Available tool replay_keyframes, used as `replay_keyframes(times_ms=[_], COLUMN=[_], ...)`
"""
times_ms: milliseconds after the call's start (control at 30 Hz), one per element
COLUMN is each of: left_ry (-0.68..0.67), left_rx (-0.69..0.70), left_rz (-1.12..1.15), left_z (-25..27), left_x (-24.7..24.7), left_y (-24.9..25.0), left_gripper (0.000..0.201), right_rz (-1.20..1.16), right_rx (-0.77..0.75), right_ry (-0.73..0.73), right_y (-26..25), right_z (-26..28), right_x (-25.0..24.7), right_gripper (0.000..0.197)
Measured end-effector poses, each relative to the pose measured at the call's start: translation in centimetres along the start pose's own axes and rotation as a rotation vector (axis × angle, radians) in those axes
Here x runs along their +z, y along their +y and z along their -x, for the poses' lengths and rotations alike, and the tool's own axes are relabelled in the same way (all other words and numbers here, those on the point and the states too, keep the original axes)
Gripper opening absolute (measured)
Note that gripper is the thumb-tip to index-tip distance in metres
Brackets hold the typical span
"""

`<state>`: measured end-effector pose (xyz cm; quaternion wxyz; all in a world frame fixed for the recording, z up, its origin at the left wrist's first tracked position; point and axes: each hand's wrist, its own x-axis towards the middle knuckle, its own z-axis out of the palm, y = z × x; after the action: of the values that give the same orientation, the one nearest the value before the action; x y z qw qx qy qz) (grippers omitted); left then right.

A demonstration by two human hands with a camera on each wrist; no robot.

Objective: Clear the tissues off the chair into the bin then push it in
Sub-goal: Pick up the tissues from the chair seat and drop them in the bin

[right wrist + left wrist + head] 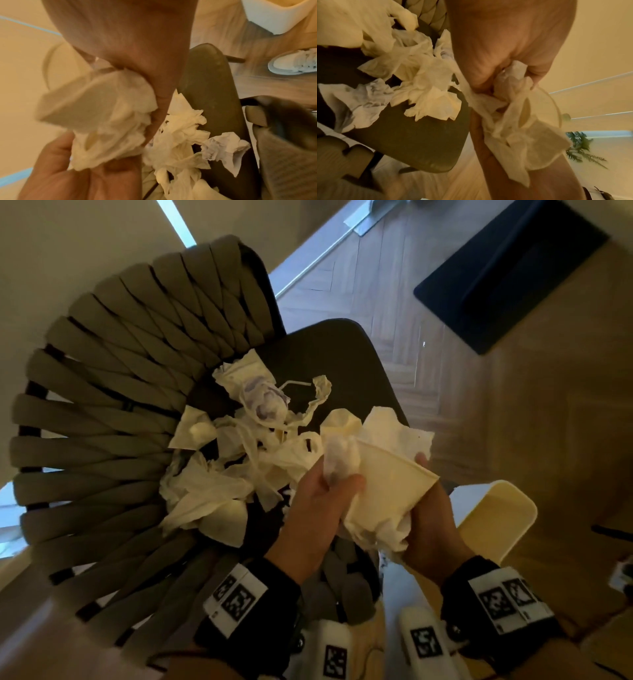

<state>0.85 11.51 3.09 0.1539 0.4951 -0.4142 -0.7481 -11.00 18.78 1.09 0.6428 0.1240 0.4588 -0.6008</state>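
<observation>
A heap of crumpled white tissues lies on the dark seat of a chair with a woven grey back. Above the seat's front edge, my left hand pinches a tissue wad and presses it against a paper cup. My right hand grips that cup together with more tissues. The cream bin stands on the floor just right of my right hand. The left wrist view shows the wad between my fingers; the right wrist view shows the cup and tissues bunched in my right hand.
A dark mat lies on the wooden floor at the far right. A wall is behind the chair. A white shoe stands on the floor near the bin. A wooden table edge is on the right.
</observation>
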Motion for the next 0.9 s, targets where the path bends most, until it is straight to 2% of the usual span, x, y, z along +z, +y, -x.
replay_keyframes(times_ms=[200, 267, 333, 400, 533, 600, 667, 733, 767, 800, 900], left_ry=[-0.020, -0.072, -0.125, -0.180, -0.379, -0.438, -0.443, -0.410, -0.410, -0.383, -0.319], left_rx=[0.034, 0.015, 0.009, 0.001, -0.057, -0.091, -0.137, -0.148, -0.176, -0.174, -0.224], left_rz=[-0.199, -0.272, -0.403, -0.621, -0.859, -0.890, -0.947, -0.972, -0.991, -0.998, -1.044], left_z=[-2.4, -3.0, -3.6, -4.7, -7.2, -8.2, -9.2, -9.9, -11.3, -11.4, -13.2], left_x=[6.8, 10.6, 14.7, 18.7, 24.3, 25.7, 26.1, 24.8, 26.3, 25.3, 24.4], left_y=[-2.7, -4.4, -6.6, -9.2, -14.6, -17.0, -19.2, -20.1, -22.7, -23.0, -25.8], left_gripper=[0.018, 0.021, 0.023, 0.026, 0.031, 0.034, 0.035, 0.030, 0.027, 0.024, 0.015], right_rz=[-0.112, -0.046, 0.056, 0.116, 0.156, 0.180, 0.249, 0.325, 0.360, 0.409, 0.482], right_rx=[-0.037, -0.096, -0.141, -0.154, -0.164, -0.181, -0.220, -0.277, -0.270, -0.268, -0.110], right_ry=[-0.012, 0.030, 0.172, 0.315, 0.594, 0.754, 0.902, 0.971, 1.002, 0.995, 0.974], right_y=[-1.9, -2.7, -3.4, -4.3, -5.4, -6.4, -7.6, -8.4, -8.5, -8.6, -6.9], right_z=[3.0, 3.9, 4.3, 4.6, 3.6, 2.8, 1.8, 0.5, -1.1, -1.9, -6.4], right_x=[-6.5, -9.5, -13.5, -17.9, -27.5, -32.0, -35.5, -37.2, -41.0, -41.0, -44.4], right_gripper=[0.092, 0.082, 0.059, 0.049, 0.067, 0.057, 0.048, 0.052, 0.056, 0.057, 0.053])
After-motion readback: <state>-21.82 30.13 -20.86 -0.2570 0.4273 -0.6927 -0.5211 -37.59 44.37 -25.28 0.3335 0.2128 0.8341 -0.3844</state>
